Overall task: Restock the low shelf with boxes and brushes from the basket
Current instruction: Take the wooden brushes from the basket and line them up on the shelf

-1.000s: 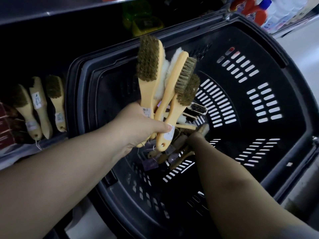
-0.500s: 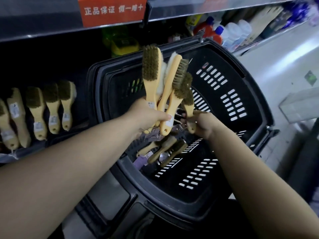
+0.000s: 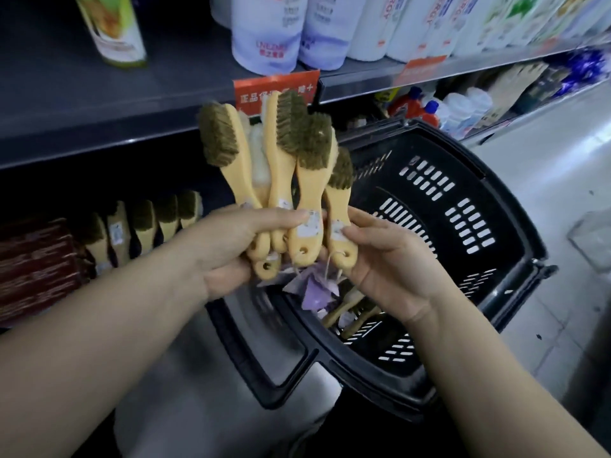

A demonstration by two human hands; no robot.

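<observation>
My left hand (image 3: 228, 249) grips a bunch of several yellow-handled brushes (image 3: 281, 166) by their handles, bristles up, above the near rim of the black basket (image 3: 496, 180). My right hand (image 3: 386, 259) pinches the handle of one more brush (image 3: 339, 206) and holds it against the right side of the bunch. Purple tags (image 3: 314, 289) dangle under the handles. More brushes (image 3: 350, 312) lie in the basket bottom. On the low shelf at the left stands a row of the same brushes (image 3: 145, 223) beside dark red boxes (image 3: 36, 262).
A grey upper shelf (image 3: 99, 104) juts out above the low shelf, carrying white and lilac refill pouches (image 3: 267, 31) and a red price sign (image 3: 251, 90). Bottles (image 3: 426, 110) stand on the low shelf behind the basket. Pale floor (image 3: 562, 180) lies to the right.
My right hand came up out of the basket with one brush and brought it against the bunch in my left hand. Both hands rose, and the view tilted up toward the shelves.
</observation>
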